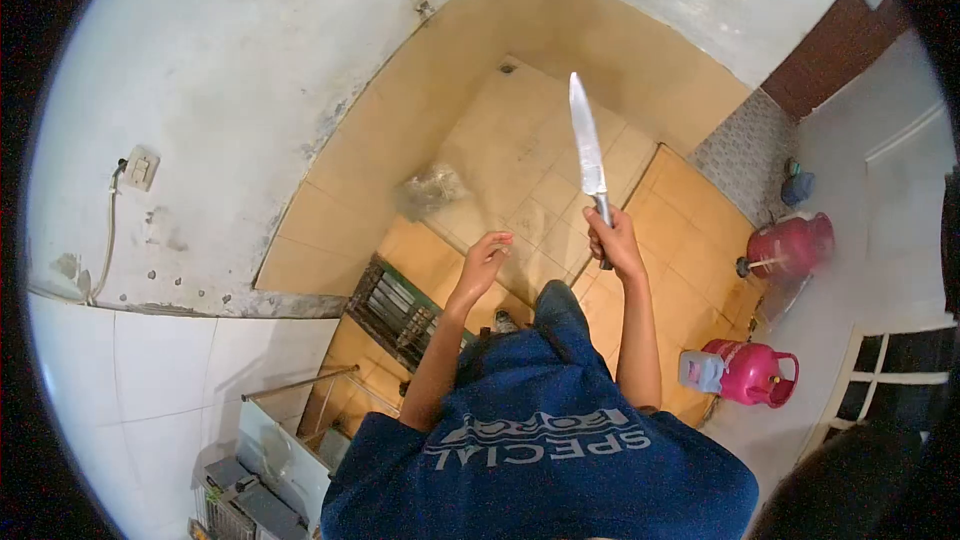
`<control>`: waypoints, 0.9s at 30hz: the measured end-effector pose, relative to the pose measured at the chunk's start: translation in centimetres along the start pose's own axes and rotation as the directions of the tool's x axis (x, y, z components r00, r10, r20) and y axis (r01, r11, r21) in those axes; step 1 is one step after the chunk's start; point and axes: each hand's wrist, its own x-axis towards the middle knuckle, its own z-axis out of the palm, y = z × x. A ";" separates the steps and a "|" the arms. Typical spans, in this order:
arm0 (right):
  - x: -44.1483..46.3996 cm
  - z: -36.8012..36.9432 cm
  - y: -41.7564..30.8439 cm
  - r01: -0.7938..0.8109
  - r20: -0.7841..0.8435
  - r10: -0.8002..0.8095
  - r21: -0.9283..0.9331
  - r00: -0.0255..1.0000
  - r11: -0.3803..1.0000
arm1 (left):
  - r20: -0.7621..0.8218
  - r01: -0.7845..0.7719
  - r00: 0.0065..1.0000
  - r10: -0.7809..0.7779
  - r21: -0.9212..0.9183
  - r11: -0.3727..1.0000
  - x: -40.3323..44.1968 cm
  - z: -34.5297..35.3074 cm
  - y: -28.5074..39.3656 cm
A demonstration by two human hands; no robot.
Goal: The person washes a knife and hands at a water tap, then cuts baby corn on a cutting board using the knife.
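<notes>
A large kitchen knife (586, 140) with a silver blade and dark handle stands up in my right hand (615, 243), its tip pointing away from me. The fingers of that hand are wrapped round the handle. My left hand (488, 258) is raised to the left of the knife, apart from it, with its fingers bent inward and something small and red at the fingertips. What the red spot is, I cannot make out. Beyond my left hand a clear plastic bag (434, 188) lies on the tiled floor (510, 130).
Two pink gas cylinders (790, 245) stand along the right wall. At the lower left are a dark rack (400, 310) and a metal-framed table (285, 445). A power socket (142, 169) is on the left wall. A raised tile edge (625, 197) crosses the floor.
</notes>
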 end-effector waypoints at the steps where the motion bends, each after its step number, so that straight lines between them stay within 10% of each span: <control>1: -0.6 -0.4 1.7 0.110 -0.106 -0.110 -0.006 0.988 0.994 | -0.011 -0.011 1.000 0.011 0.017 1.000 -0.9 0.8 0.2; 4: -1.1 4.8 13.0 0.255 -0.536 -0.125 0.176 0.835 0.951 | -0.214 -0.074 0.964 0.155 0.343 0.936 -4.2 5.2 2.9; 5: -2.4 4.6 14.9 0.052 -0.364 -0.056 -0.022 0.930 0.998 | -0.213 -0.079 0.964 0.159 0.341 0.937 -5.2 6.9 3.6; 6: -3.5 4.6 16.0 -0.109 -0.200 0.059 -0.251 0.978 0.962 | 0.059 -0.155 0.985 0.162 0.712 0.685 -5.6 8.2 4.7; 8: -6.7 5.0 18.1 0.230 -0.089 -0.302 -0.461 0.949 0.857 | 0.289 -0.295 0.955 0.063 0.915 0.273 -6.8 9.6 5.7; 10: -8.1 2.5 21.1 0.459 0.094 -0.455 -0.328 0.885 0.825 | 0.597 -0.733 0.508 0.620 0.678 -0.053 -10.5 11.4 3.8; 13: -12.6 -0.5 18.9 0.547 0.286 -0.469 -0.515 0.836 0.660 | 0.610 -0.692 0.607 0.509 0.721 -0.038 -13.0 13.6 2.6; 16: -20.4 -4.2 14.1 0.269 0.216 -0.162 -0.718 0.963 0.642 | 0.596 -0.638 0.695 0.401 0.769 -0.037 -16.2 15.9 3.7; 21: -35.0 -8.8 9.0 0.209 0.122 -0.201 -0.842 0.972 0.498 | 0.563 -0.598 0.741 0.366 0.801 -0.020 -21.4 19.3 2.6; 27: -46.1 -14.1 10.2 0.259 0.111 -0.604 -0.952 0.789 0.164 | 0.478 -0.471 0.790 0.382 0.874 -0.119 -28.4 22.1 3.6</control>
